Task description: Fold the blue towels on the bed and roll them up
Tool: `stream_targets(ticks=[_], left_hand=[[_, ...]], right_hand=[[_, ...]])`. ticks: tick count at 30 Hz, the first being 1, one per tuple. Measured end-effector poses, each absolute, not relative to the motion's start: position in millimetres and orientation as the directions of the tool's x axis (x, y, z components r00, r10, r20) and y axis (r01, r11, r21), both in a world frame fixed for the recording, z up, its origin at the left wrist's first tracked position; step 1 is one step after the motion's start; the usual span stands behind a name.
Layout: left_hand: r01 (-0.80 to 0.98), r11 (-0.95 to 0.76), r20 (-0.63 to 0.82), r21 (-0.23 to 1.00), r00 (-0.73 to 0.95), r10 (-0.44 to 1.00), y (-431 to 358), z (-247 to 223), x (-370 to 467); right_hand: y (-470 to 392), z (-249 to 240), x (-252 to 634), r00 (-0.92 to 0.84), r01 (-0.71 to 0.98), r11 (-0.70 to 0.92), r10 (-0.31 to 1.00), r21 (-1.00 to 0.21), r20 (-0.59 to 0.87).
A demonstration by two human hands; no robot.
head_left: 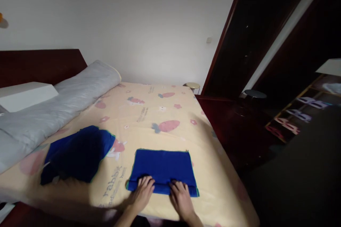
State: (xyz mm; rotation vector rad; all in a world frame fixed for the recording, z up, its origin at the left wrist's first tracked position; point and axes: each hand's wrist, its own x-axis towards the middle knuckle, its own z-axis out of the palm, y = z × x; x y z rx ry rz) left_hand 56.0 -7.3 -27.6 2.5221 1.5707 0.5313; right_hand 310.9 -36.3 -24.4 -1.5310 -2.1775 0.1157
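Observation:
A blue cloth (163, 165) with green edging lies spread on the bed, its near edge rolled or folded into a narrow band. My left hand (144, 191) is on the left part of that band, its fingers curled over it. On the right part, my right hand (181, 195) grips the band in the same way. Both thumbs are mostly hidden. To the left lies a second blue cloth (77, 154), crumpled and in shadow, with a small pale tag; neither hand touches it.
The bed's cream sheet (170, 108) has strawberry and rabbit prints. A grey rolled quilt (80, 88) and a white box-like thing (26, 94) lie along the dark headboard (39, 64). Beyond the bed are stools (193, 85), a dark door (247, 35) and a shoe rack (298, 110).

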Motion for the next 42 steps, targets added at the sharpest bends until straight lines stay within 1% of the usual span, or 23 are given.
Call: stream_targets(ticks=[2, 4, 6, 8, 10, 12, 14, 16, 18, 20, 22, 25, 26, 27, 29, 31, 33, 34, 36, 40, 42], left_hand=[[0.880, -0.421, 0.289, 0.221, 0.354, 0.890, -0.9, -28.1, 5.7], [0.917, -0.370, 0.367, 0.147, 0.297, 0.882, 1.5, -28.1, -30.7], [0.929, -0.356, 0.418, 0.100, 0.286, 0.863, -1.8, -27.0, -32.6], [0.891, -0.448, 0.409, 0.076, 0.382, 0.829, -8.6, -24.6, -0.5], [0.797, -0.600, 0.344, 0.075, 0.544, 0.765, -14.4, -22.0, 42.5], [0.744, -0.663, 0.267, 0.080, 0.625, 0.733, -15.7, -20.8, 65.3], [0.795, -0.604, 0.204, 0.066, 0.581, 0.788, -12.3, -20.8, 50.2], [0.879, -0.476, 0.174, 0.031, 0.465, 0.868, -6.8, -19.9, 6.8], [0.937, -0.348, 0.186, 0.001, 0.342, 0.921, -2.6, -16.0, -35.2], [0.954, -0.300, 0.210, -0.005, 0.294, 0.932, -1.9, -8.9, -46.6], [0.924, -0.381, 0.210, 0.007, 0.372, 0.904, -3.7, -1.9, -19.2], [0.806, -0.591, 0.179, 0.042, 0.575, 0.798, -5.3, -1.9, 49.0], [0.783, -0.619, 0.169, 0.051, 0.605, 0.778, -4.2, -5.3, 62.6], [0.785, -0.618, 0.157, 0.055, 0.604, 0.781, -2.1, -9.7, 66.3], [0.842, -0.538, 0.135, 0.049, 0.528, 0.838, 4.2, -18.3, 43.4], [0.911, -0.412, 0.133, 0.027, 0.406, 0.904, 10.1, -22.5, -4.0], [0.948, -0.318, 0.185, 0.004, 0.312, 0.932, 12.1, -20.0, -43.3], [0.954, -0.299, 0.213, -0.001, 0.293, 0.932, 11.3, -16.8, -50.5], [0.938, -0.346, 0.244, 0.007, 0.334, 0.911, 8.3, -9.2, -33.6], [0.787, -0.613, 0.216, 0.068, 0.589, 0.779, 11.4, -7.9, 61.7], [0.771, -0.631, 0.196, 0.085, 0.608, 0.770, 19.5, -15.2, 80.1]], right_hand=[[-40.5, -27.7, 356.5, -0.243, 0.890, 0.349, 0.908, -0.293, 0.341], [-45.7, -27.4, 388.1, -0.180, 0.918, 0.284, 0.920, -0.277, 0.347], [-48.2, -23.2, 385.6, -0.144, 0.925, 0.255, 0.922, -0.282, 0.360], [-45.9, -17.3, 350.2, -0.201, 0.897, 0.319, 0.911, -0.305, 0.360], [-40.5, -13.5, 304.4, -0.309, 0.841, 0.423, 0.888, -0.338, 0.341], [-35.6, -15.1, 279.2, -0.336, 0.825, 0.441, 0.886, -0.353, 0.321], [-34.8, -22.4, 293.0, -0.271, 0.868, 0.365, 0.917, -0.337, 0.294], [-38.8, -31.7, 337.6, -0.180, 0.920, 0.256, 0.949, -0.298, 0.260], [-44.3, -37.4, 383.5, -0.092, 0.952, 0.160, 0.963, -0.262, 0.253], [-45.9, -35.6, 400.1, -0.043, 0.960, 0.112, 0.965, -0.257, 0.260], [-40.5, -27.4, 377.0, -0.080, 0.945, 0.153, 0.965, -0.288, 0.249], [-25.1, -13.9, 310.2, -0.277, 0.873, 0.331, 0.941, -0.359, 0.195], [-20.6, -11.5, 295.8, -0.323, 0.853, 0.365, 0.931, -0.374, 0.171], [-17.5, -10.8, 290.9, -0.335, 0.850, 0.365, 0.931, -0.379, 0.145], [-16.5, -14.1, 311.9, -0.258, 0.891, 0.276, 0.961, -0.361, 0.099], [-21.1, -20.3, 359.9, -0.120, 0.936, 0.143, 0.989, -0.321, 0.091], [-26.6, -23.8, 402.8, -0.032, 0.954, 0.067, 0.992, -0.292, 0.124], [-27.6, -23.5, 412.5, -0.017, 0.956, 0.058, 0.990, -0.287, 0.143], [-24.4, -18.9, 400.1, -0.050, 0.947, 0.097, 0.987, -0.307, 0.156], [-3.2, -5.3, 307.7, -0.300, 0.853, 0.309, 0.950, -0.422, 0.088], [7.4, -4.0, 288.9, -0.326, 0.838, 0.317, 0.943, -0.445, 0.058]])
